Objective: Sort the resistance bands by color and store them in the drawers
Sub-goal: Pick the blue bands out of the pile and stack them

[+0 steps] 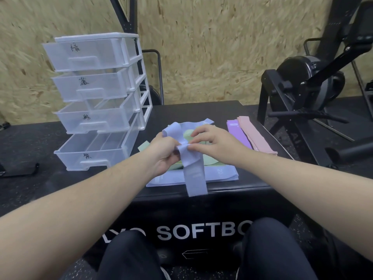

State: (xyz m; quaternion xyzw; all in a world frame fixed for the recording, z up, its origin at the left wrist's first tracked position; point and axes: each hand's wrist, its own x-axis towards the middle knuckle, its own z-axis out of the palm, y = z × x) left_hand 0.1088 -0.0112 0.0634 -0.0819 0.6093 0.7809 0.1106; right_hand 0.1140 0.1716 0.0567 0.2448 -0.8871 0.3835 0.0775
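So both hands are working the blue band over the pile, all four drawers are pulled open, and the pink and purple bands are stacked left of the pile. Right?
Not quite. The head view shows the pink bands and purple bands stacked right of the pile, not left. The rest holds: left hand and right hand hold the blue band, and all four drawers are pulled open.

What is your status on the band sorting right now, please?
Left hand and right hand both pinching a blue band. Drawers all open, apparently empty. Green bands, purple bands, pink bands still on the box. Nothing blocking.
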